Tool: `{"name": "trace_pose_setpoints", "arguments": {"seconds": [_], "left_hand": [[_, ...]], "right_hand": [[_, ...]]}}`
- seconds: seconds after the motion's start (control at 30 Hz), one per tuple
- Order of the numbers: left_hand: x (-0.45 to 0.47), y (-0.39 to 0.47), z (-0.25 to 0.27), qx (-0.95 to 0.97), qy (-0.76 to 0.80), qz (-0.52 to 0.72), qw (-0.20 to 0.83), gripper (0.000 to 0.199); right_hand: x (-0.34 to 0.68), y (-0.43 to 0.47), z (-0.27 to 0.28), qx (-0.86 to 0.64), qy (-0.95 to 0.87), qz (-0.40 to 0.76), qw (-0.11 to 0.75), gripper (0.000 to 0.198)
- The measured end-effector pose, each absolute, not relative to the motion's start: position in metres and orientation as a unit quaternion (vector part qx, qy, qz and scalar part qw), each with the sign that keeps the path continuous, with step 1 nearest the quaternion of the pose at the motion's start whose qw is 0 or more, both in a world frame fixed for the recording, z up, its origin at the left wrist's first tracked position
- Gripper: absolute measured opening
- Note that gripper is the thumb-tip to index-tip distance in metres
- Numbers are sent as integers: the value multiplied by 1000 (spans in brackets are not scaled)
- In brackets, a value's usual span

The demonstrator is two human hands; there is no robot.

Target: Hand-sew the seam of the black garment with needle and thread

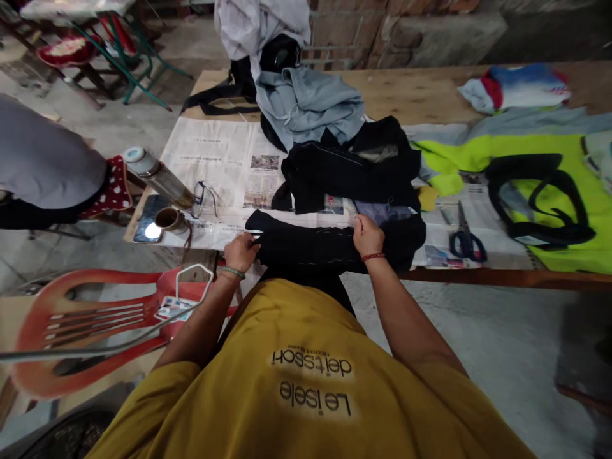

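Observation:
A black garment (310, 245) lies across the near edge of the wooden table (411, 92), on spread newspaper (215, 156). My left hand (241, 250) pinches its left end, where something small and white shows at the fingertips. My right hand (367, 234) grips the cloth at its upper right edge, beside a patch of bluish fabric (380, 210). A larger heap of black clothing (351, 166) sits just behind.
Blue-handled scissors (466, 239) lie right of my hands. A neon yellow garment with black straps (540, 191) covers the right side. Glasses (203, 199), a bottle (155, 175), a tape roll (169, 220) and a phone (148, 223) sit left. A red plastic chair (95, 319) stands near-left; another person sits at far left.

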State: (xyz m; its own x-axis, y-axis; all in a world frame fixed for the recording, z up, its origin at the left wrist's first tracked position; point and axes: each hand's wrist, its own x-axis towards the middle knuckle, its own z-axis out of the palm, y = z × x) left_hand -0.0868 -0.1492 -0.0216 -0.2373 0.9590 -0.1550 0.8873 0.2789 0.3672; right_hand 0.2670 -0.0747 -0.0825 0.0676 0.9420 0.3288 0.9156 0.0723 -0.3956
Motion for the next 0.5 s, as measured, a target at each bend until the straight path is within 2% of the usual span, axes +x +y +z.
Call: {"name": "trace_pose_setpoints", "arguments": {"seconds": [0.13, 0.33, 0.5], "left_hand": [[-85, -163, -19, 628, 743, 190, 135, 10], [-65, -157, 13, 625, 673, 365, 153, 21], [-62, -96, 35, 653, 656, 349, 148, 23]], "right_hand": [[267, -75, -82, -680, -685, 24, 260, 41], [266, -75, -82, -684, -684, 28, 251, 40], [266, -75, -81, -682, -681, 29, 265, 40]]}}
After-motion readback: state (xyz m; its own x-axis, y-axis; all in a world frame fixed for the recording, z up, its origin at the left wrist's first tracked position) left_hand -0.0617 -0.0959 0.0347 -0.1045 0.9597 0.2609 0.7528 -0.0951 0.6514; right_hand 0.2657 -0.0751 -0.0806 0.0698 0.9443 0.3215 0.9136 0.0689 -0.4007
